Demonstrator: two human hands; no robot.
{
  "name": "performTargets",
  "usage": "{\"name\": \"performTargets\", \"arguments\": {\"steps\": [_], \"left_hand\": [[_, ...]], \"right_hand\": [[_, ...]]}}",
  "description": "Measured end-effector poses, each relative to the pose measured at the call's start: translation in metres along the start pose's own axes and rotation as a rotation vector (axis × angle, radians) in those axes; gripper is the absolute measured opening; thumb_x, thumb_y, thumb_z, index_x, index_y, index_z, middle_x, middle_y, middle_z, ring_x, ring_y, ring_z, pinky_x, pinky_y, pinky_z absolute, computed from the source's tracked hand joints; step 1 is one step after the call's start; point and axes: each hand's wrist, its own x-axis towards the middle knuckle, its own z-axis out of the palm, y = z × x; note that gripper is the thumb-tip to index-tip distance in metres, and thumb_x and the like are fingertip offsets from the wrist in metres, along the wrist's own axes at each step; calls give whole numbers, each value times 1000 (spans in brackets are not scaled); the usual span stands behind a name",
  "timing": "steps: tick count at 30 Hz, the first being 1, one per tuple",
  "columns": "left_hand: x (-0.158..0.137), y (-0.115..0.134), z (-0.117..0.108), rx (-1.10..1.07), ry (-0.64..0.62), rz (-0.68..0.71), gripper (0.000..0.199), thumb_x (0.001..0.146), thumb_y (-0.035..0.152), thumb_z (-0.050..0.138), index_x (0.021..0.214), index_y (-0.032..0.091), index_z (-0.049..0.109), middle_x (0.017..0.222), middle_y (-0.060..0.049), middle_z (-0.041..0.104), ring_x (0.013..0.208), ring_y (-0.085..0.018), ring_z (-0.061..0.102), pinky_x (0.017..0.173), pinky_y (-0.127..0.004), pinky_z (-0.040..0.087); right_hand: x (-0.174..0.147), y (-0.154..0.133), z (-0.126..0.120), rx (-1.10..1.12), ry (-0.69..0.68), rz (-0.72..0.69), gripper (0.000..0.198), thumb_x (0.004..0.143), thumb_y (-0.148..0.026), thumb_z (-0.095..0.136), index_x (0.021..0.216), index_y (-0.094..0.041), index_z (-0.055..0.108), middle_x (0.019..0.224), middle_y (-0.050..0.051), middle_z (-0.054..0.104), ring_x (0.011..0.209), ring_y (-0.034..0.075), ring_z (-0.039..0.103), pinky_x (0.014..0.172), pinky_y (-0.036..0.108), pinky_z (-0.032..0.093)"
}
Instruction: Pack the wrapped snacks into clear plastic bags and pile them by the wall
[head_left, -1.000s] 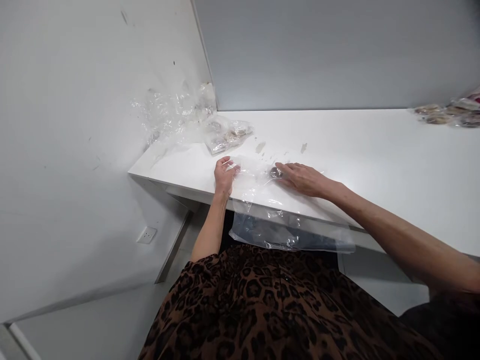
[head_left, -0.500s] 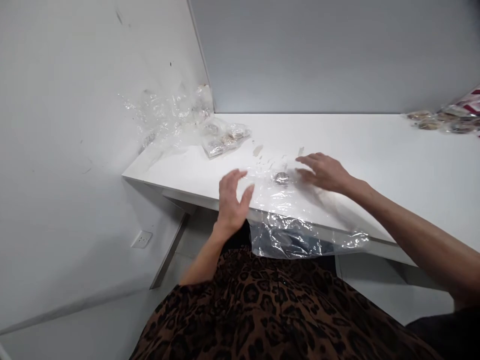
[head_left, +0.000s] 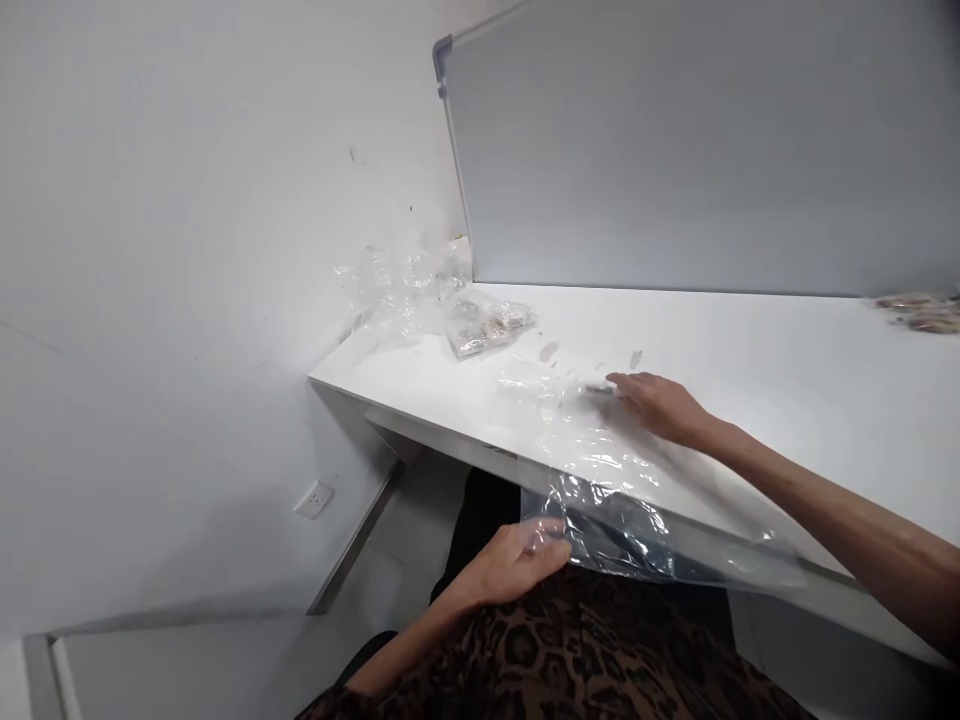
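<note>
A large clear plastic bag (head_left: 607, 465) lies flat over the table's front edge, its near part hanging down towards my lap. Low at the front, my left hand (head_left: 517, 560) pinches the hanging edge of this bag between thumb and fingers. On the tabletop, the fingers of my right hand (head_left: 660, 408) are closed at the right side of a small dark round piece (head_left: 598, 389), which looks tipped on edge. Blur hides what the piece is and whether it lies inside the bag or on top.
Crumpled clear bags (head_left: 405, 285) are heaped in the left corner, beside a bag of small brownish pieces (head_left: 491, 328). More packed pieces (head_left: 922, 312) lie at the far right. A grey-white board (head_left: 675, 150) stands behind the white table (head_left: 787, 350). Wet-looking patches (head_left: 549, 352) mark the tabletop.
My left hand has come down from beside the round piece to the bag's hanging edge and taken hold of it. My right hand has closed at the piece. The view has shifted.
</note>
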Motion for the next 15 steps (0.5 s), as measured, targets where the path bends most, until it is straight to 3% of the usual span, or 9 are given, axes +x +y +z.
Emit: {"name": "performTargets", "arguments": {"steps": [2, 7, 9, 11, 13, 15], "left_hand": [[20, 4, 11, -227, 38, 15, 72, 84, 74, 64, 132, 20, 68, 108, -11, 78, 83, -19, 74, 76, -30, 54], [42, 33, 19, -617, 136, 125, 52, 77, 64, 78, 100, 18, 76, 92, -9, 79, 72, -17, 74, 68, -28, 56], [41, 43, 15, -653, 120, 157, 45, 77, 60, 80, 95, 18, 75, 88, -8, 79, 72, -18, 75, 69, -28, 57], [39, 49, 11, -640, 118, 164, 41, 79, 58, 79, 92, 19, 75, 86, -7, 79, 72, -18, 75, 70, -29, 58], [37, 51, 8, -604, 128, 159, 40, 81, 58, 78, 91, 19, 75, 85, -7, 79, 72, -17, 75, 70, -29, 58], [35, 51, 7, -582, 139, 153, 39, 82, 58, 77, 89, 19, 74, 83, -6, 79, 71, -18, 75, 69, -28, 58]], "right_hand": [[5, 3, -17, 158, -47, 160, 36, 103, -24, 51, 135, -14, 64, 102, 16, 78, 81, 28, 76, 66, 42, 64], [6, 50, -45, 687, 34, 539, 52, 87, -39, 80, 130, -13, 66, 92, 14, 77, 73, 27, 74, 67, 46, 65], [-3, 71, -48, 601, 111, 618, 54, 87, -45, 79, 128, -11, 67, 90, 16, 75, 78, 31, 73, 72, 52, 64], [-16, 80, -49, 296, 200, 632, 52, 92, -45, 70, 128, -8, 67, 104, 22, 73, 97, 38, 71, 85, 59, 60], [-30, 73, -48, 36, 250, 527, 50, 98, -44, 57, 131, -7, 66, 124, 26, 67, 119, 43, 62, 98, 62, 53], [-43, 57, -44, -63, 199, 340, 52, 102, -45, 44, 133, -9, 65, 133, 25, 64, 126, 42, 56, 102, 61, 50]]}}
